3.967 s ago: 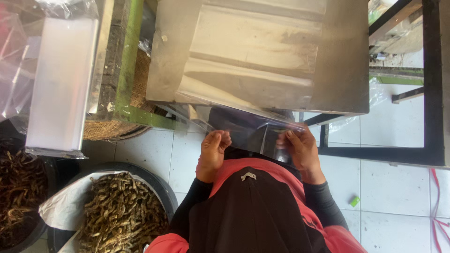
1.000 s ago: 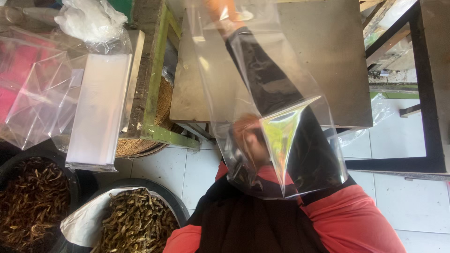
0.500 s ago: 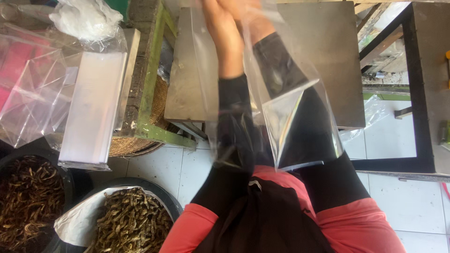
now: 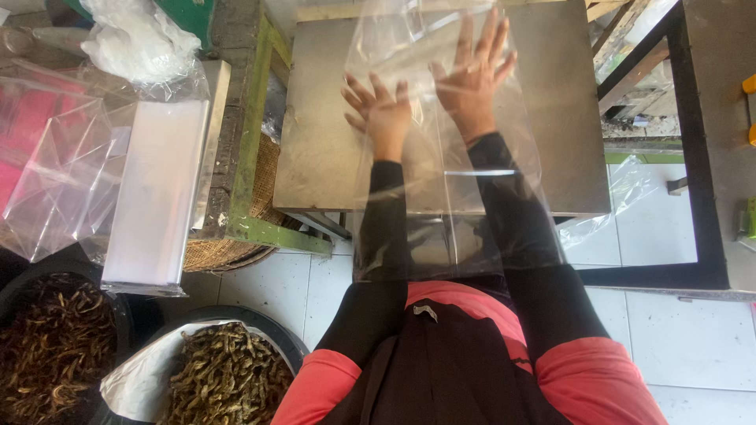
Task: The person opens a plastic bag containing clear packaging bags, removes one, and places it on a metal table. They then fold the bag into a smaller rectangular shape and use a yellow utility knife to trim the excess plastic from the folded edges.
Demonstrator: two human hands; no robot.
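**A:** While both arms are reaching forward, what are the hands doing?

**B:** I am pressing my left hand point(image 4: 380, 110) and my right hand point(image 4: 471, 75) flat, fingers spread wide and gripping nothing, onto a clear plastic bag point(image 4: 453, 169). My palms are resting on its upper part.

**A:** Where is the bag lying?

**B:** It is lying spread on the grey metal surface point(image 4: 315, 142), its near end hanging over the front edge above my lap; my black sleeves are showing through the film.

**A:** What is standing around it?

**B:** A white stack of flat bags point(image 4: 153, 189) is sitting to my left, with loose clear bags point(image 4: 55, 181) beside it and crumpled white plastic point(image 4: 138, 39) behind. Two dark basins of dried brown pods point(image 4: 224, 378) point(image 4: 47, 350) are resting on the tiled floor point(image 4: 685, 338) at lower left.
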